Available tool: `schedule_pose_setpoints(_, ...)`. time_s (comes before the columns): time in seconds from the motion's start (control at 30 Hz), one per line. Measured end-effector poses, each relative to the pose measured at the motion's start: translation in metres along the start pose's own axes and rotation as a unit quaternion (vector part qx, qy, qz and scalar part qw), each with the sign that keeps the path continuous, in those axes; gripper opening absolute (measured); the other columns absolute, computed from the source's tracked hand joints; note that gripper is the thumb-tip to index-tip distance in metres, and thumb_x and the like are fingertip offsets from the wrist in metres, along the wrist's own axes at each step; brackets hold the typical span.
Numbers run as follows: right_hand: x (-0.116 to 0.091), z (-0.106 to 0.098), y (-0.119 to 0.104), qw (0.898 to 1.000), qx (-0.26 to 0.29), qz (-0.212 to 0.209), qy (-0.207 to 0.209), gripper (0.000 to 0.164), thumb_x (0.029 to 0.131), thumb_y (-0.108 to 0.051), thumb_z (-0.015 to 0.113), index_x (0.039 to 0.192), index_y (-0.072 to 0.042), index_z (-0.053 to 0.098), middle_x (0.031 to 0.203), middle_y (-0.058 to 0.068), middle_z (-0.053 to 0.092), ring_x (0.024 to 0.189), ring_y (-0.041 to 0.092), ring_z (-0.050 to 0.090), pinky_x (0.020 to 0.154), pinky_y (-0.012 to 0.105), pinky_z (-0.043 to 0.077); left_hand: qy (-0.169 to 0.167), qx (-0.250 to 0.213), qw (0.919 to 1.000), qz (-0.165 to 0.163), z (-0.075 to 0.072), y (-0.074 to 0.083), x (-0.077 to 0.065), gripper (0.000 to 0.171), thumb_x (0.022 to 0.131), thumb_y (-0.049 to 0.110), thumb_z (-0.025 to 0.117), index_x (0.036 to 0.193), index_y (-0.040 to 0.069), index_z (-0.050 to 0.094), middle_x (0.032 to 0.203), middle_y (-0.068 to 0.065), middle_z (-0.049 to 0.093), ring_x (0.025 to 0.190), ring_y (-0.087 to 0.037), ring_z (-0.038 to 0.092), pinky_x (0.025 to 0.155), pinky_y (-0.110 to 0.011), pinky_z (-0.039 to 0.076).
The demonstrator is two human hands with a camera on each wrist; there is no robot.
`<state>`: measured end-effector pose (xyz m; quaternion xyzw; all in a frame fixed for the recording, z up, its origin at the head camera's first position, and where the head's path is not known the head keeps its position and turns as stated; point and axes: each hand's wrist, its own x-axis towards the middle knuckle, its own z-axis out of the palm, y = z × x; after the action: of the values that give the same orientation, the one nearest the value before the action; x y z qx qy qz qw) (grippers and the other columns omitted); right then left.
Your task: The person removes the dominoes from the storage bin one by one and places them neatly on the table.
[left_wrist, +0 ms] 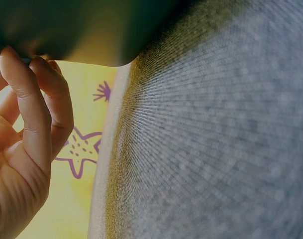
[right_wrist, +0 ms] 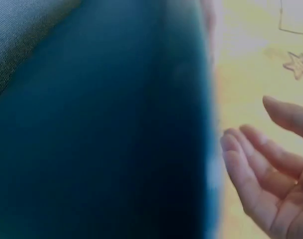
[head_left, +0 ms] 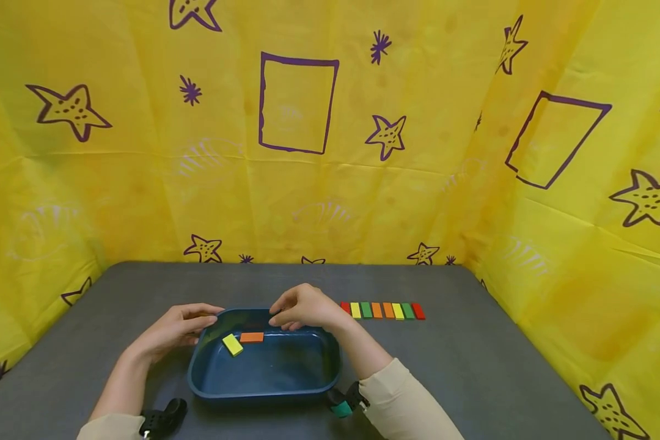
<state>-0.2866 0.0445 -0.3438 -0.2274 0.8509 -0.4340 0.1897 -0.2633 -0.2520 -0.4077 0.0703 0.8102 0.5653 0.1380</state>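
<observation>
A dark blue plastic basin (head_left: 264, 366) sits on the grey table. Its left back corner is held by my left hand (head_left: 178, 327), and the left wrist view has those curled fingers (left_wrist: 27, 94) against the basin's wall. Inside the basin lie a yellow tile (head_left: 233, 344) and an orange tile (head_left: 252, 337), near its back left. My right hand (head_left: 305, 308) hovers over the back rim, fingers bent loosely. Between its thumb and fingers, the right wrist view shows a gap with nothing in it.
Behind and right of the basin, a row of coloured tiles (head_left: 388, 310) in red, yellow, green and orange lies on the grey table (head_left: 445, 366). A yellow cloth (head_left: 330, 201) with purple stars stands around the table's back and sides.
</observation>
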Motion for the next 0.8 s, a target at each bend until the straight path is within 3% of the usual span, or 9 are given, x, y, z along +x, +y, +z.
schedule_pose_setpoints(0.17,0.010,0.014,-0.009,0.997,-0.001,0.068,0.027,0.028,0.076,-0.020,0.076,0.100,-0.007,0.071,0.084,0.004,0.070,0.075,0.024,0.070,0.068,0.036,0.057,0.001,-0.002,1.0000,-0.001,0.000,0.000,0.000,0.053,0.091,0.036,0.057,0.132,0.003,0.050,0.103,-0.004,0.066,0.074,-0.012,0.061,0.065,-0.027,0.053)
schedule_pose_setpoints(0.3,0.016,0.029,-0.011,0.995,-0.007,0.098,0.034,0.031,0.076,-0.016,0.076,0.104,-0.004,0.070,0.082,0.007,0.072,0.069,0.022,0.070,0.065,0.034,0.057,0.000,-0.006,1.0000,0.001,0.000,-0.001,-0.001,0.052,0.091,0.035,0.057,0.132,0.003,0.050,0.104,-0.005,0.065,0.075,-0.012,0.062,0.066,-0.027,0.054)
schedule_pose_setpoints(0.5,0.022,0.054,-0.001,0.992,-0.032,0.103,0.060,0.031,0.076,-0.011,0.075,0.106,-0.007,0.070,0.077,0.006,0.069,0.063,0.023,0.069,0.055,0.029,0.055,-0.003,-0.008,1.0000,0.003,-0.001,-0.002,-0.001,0.052,0.091,0.034,0.057,0.131,0.003,0.050,0.101,-0.003,0.065,0.072,-0.010,0.060,0.065,-0.026,0.054)
schedule_pose_setpoints(0.8,0.026,0.075,0.010,0.986,-0.104,0.085,0.102,0.027,0.073,-0.014,0.078,0.099,-0.014,0.073,0.067,0.001,0.065,0.048,0.012,0.060,0.046,0.022,0.048,-0.011,-0.010,0.9998,0.011,-0.002,-0.001,-0.001,0.052,0.091,0.034,0.057,0.131,0.002,0.050,0.102,-0.004,0.066,0.075,-0.011,0.062,0.065,-0.027,0.054)
